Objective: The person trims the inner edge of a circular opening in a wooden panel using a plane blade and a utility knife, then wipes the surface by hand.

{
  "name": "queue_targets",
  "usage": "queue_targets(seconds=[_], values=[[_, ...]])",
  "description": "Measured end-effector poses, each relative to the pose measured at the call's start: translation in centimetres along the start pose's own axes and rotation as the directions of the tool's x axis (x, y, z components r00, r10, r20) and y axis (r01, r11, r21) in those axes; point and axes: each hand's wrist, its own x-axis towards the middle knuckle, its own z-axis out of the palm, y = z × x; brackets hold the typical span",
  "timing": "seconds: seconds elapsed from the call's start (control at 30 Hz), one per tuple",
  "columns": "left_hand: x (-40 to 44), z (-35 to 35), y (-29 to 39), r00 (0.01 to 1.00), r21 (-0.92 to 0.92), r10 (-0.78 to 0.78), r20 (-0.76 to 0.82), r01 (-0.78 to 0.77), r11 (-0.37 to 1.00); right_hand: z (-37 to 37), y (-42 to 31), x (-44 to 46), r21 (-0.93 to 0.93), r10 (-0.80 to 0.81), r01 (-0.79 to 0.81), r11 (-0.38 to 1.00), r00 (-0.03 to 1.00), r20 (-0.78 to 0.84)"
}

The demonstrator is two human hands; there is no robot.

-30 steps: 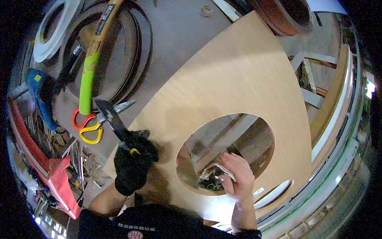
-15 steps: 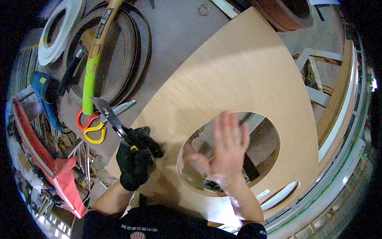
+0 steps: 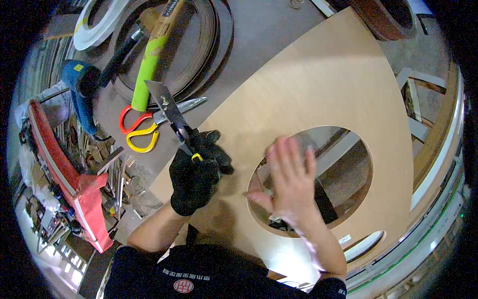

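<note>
My left hand point(image 3: 194, 177), in a black glove, is closed round the handle of a knife point(image 3: 167, 104). Its broad, dark blade points up and away to the left, and a small yellow part shows at the grip. Bare and spread, my right hand point(image 3: 291, 184) lies over the left part of the round hole in a pale wood-grain panel point(image 3: 323, 84). Its fingertips reach the hole's upper left rim; whether they touch it I cannot tell. Just beyond the blade are scissors point(image 3: 142, 141) with red and yellow handles.
A hammer with a green grip point(image 3: 148, 70) lies across a coil of edge banding point(image 3: 211, 45). To its left are a white roll point(image 3: 82, 37) and a blue power tool point(image 3: 79, 84). A red piece point(image 3: 92, 204) and scraps lie lower left; frames point(image 3: 423, 107) stand at right.
The view has shifted, so the bench things appear farther right and higher. My right hand has moved left relative to the hole. My left hand still grips the knife.
</note>
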Motion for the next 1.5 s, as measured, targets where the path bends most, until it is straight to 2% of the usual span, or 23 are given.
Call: queue_targets(seconds=[0.03,0.07,0.1,0.2,0.3,0.33,0.43,0.5,0.53,0.6,0.63,0.77,0.83,0.87,0.97,1.07,1.1,1.13,1.2,1.3,1.33,1.4,1.5], values=[[-0.1,0.4,0.0,0.999,0.118,0.045,0.001,-0.044,0.992,0.6,-0.7,-0.9,0.022,-0.078,0.077,0.997,0.996,0.05],[-0.2,0.9,0.3,0.998,0.075,0.041,-0.046,-0.038,0.996,1.1,-1.4,-1.8,0.048,-0.156,0.152,0.987,0.983,0.099],[-0.1,0.8,0.2,0.999,0.084,0.041,-0.028,-0.039,0.996,1.3,-1.8,-2.5,0.077,-0.232,0.223,0.972,0.962,0.145],[-0.1,0.3,0.3,0.999,0.16,0.02,0.026,-0.024,0.987,0.8,-2.8,-4.4,0.261,-0.477,0.443,0.858,0.875,0.082],[0.1,0.1,0.3,0.994,0.119,0.071,0.082,-0.08,0.99,0.7,-3.7,-8.3,0.538,-0.51,0.46,0.707,0.858,-0.065],[0.2,0.3,0.7,0.985,0.17,0.112,0.129,-0.134,0.976,-0.4,-3.4,-8.0,0.553,-0.454,0.435,0.711,0.884,-0.112],[0.3,1.1,1.4,0.995,0.263,0.102,0.006,-0.101,0.959,-0.9,-0.4,-10.1,0.498,-0.245,0.273,0.823,0.962,-0.122],[0.3,1.7,1.8,0.989,0.337,0.143,-0.041,-0.121,0.934,-0.7,0.5,-11.4,0.462,-0.021,0.124,0.878,0.975,-0.222],[0.1,1.7,1.7,0.984,0.34,0.166,-0.068,-0.133,0.931,-1.0,0.6,-12.0,0.476,0.067,0.029,0.879,0.981,-0.184],[-0.5,1.0,1.3,0.977,0.362,0.203,-0.064,-0.167,0.917,-0.5,-0.1,-12.5,0.38,0.126,-0.034,0.924,0.967,-0.222],[-1.1,0.4,1.3,0.983,0.346,0.17,-0.073,-0.135,0.928,-0.3,-0.6,-12.9,0.334,0.157,-0.072,0.94,0.959,-0.236],[-3.0,-0.8,1.6,0.995,0.302,0.055,-0.078,-0.029,0.953,2.5,-4.7,-13.7,0.265,-0.089,0.091,0.96,0.996,-0.023],[-3.9,-0.6,1.7,0.998,0.349,0.033,-0.056,-0.012,0.937,2.3,-6.7,-14.3,0.265,-0.061,0.049,0.963,0.998,0.035],[-3.7,-0.4,1.3,0.995,0.367,0.085,-0.06,-0.057,0.928,2.2,-7.2,-14.7,0.261,-0.04,0.022,0.965,0.997,0.062],[-4.2,1.2,1.6,0.989,0.523,0.119,-0.091,-0.055,0.85,1.5,-6.8,-16.9,0.288,-0.205,0.202,0.936,0.979,-0.022],[-5.3,0.6,1.3,0.999,0.444,0.028,-0.023,-0.015,0.896,1.3,-6.4,-17.8,0.486,-0.138,0.17,0.857,0.985,-0.101],[-5.6,0.6,1.5,1.0,0.432,-0.006,-0.002,0.006,0.902,1.2,-6.3,-17.5,0.461,-0.074,0.128,0.878,0.988,-0.134],[-6.1,1.0,1.6,0.999,0.52,-0.02,-0.041,0.038,0.853,1.1,-6.1,-16.9,0.437,-0.012,0.085,0.895,0.986,-0.167],[-6.6,1.4,1.1,0.997,0.557,0.012,-0.075,0.032,0.83,0.3,-6.1,-14.7,0.376,0.114,-0.039,0.926,0.977,-0.178],[-6.8,1.0,1.0,0.997,0.573,0.015,-0.079,0.034,0.819,2.3,-6.6,-12.0,0.522,0.332,-0.22,0.824,0.934,-0.131],[-6.8,1.0,1.0,0.997,0.573,0.01,-0.079,0.037,0.819,3.0,-6.5,-10.9,0.612,0.375,-0.258,0.748,0.924,-0.07],[-7.1,0.8,0.9,0.997,0.584,-0.001,-0.081,0.048,0.811,4.2,-6.2,-9.1,0.754,0.433,-0.339,0.562,0.898,0.08],[-7.0,0.2,0.3,0.998,0.619,-0.004,-0.063,0.042,0.784,4.9,-5.4,-8.5,0.867,0.429,-0.361,0.343,0.882,0.198]])
